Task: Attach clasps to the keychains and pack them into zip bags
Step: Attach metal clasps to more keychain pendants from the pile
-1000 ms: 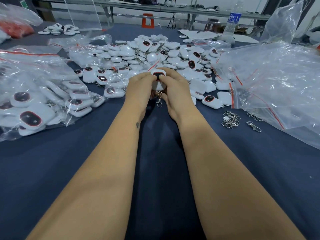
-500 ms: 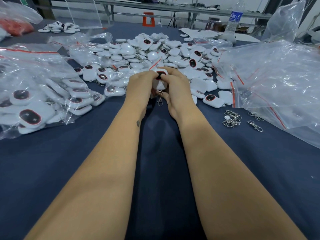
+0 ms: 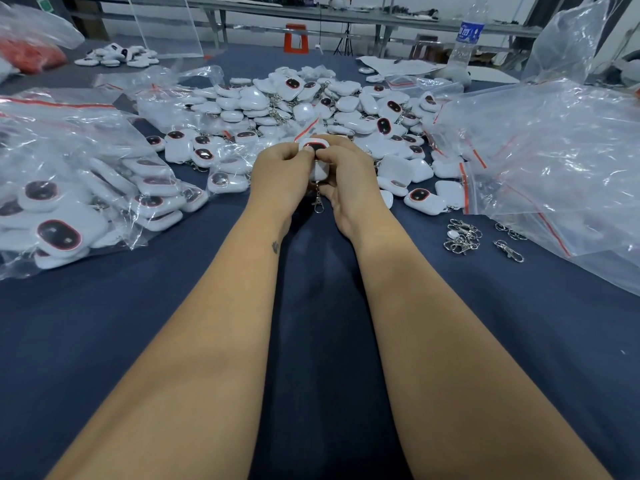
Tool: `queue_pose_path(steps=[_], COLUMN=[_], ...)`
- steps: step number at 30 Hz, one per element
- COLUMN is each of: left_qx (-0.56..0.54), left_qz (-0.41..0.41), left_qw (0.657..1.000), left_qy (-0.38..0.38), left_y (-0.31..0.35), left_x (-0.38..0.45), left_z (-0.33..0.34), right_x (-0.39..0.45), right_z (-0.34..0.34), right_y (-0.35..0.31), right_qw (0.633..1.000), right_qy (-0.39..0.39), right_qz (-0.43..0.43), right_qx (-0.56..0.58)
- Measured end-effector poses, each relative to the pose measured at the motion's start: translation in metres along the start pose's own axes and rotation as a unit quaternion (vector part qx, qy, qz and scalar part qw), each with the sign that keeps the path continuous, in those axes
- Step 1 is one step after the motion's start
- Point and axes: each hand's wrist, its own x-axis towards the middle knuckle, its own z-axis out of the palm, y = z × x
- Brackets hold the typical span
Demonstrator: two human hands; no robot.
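Together, the left hand [image 3: 282,174] and the right hand [image 3: 346,178] held one white keychain [image 3: 317,155] between them, raised just above the dark blue table [image 3: 138,323] in front of the big loose pile of keychains [image 3: 311,105]. Both thumbs were curled over its upper face, pinching it near the dark, red-rimmed oval, while the other fingers wrapped round its sides and back; how those hidden fingers lay could not be told. A metal clasp [image 3: 318,204] hung from the keychain's lower end, dangling between the two wrists. To the left lay a clear zip bag [image 3: 69,174] holding many white keychains. To the right sat a heap of empty zip bags [image 3: 554,161] with red seal strips, and just in front of it, on the cloth, a small cluster of loose clasps [image 3: 464,233] and one separate clasp [image 3: 508,250] beside them. A water bottle [image 3: 465,39] stood at the far right of the table.
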Motion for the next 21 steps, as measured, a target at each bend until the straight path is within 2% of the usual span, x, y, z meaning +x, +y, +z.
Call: queue_pose_path(steps=[3, 8, 9, 12, 15, 18, 21], left_qx=[0.02, -0.082, -0.064, 0.096, 0.201, 0.212, 0.149], left_qz=[0.018, -0.013, -0.005, 0.076, 0.116, 0.129, 0.135], left_qw=[1.0, 0.996, 0.997, 0.988, 0.969, 0.966, 0.978], left_qy=[-0.011, 0.027, 0.046, 0.094, 0.089, 0.068, 0.053], left_y=[-0.002, -0.003, -0.005, -0.011, -0.01, -0.009, -0.007], left_x=[-0.002, 0.001, 0.003, 0.004, 0.0, -0.002, -0.005], left_z=[0.001, 0.001, 0.0, -0.004, -0.005, -0.003, 0.0], right_x=[-0.001, 0.0, 0.001, 0.004, 0.005, 0.0, -0.004], right_z=[-0.001, 0.002, 0.001, -0.003, -0.007, -0.008, -0.005], right_y=[0.0, 0.001, 0.001, -0.003, -0.007, -0.014, -0.016], right_qw=[1.0, 0.999, 0.998, 0.994, 0.988, 0.978, 0.977], right_qy=[0.0, 0.047, 0.059, 0.092, 0.101, 0.045, 0.013], right_qz=[-0.006, -0.017, -0.023, -0.045, -0.043, -0.039, -0.043], right_qx=[0.007, 0.017, 0.028, 0.039, 0.105, 0.202, 0.209])
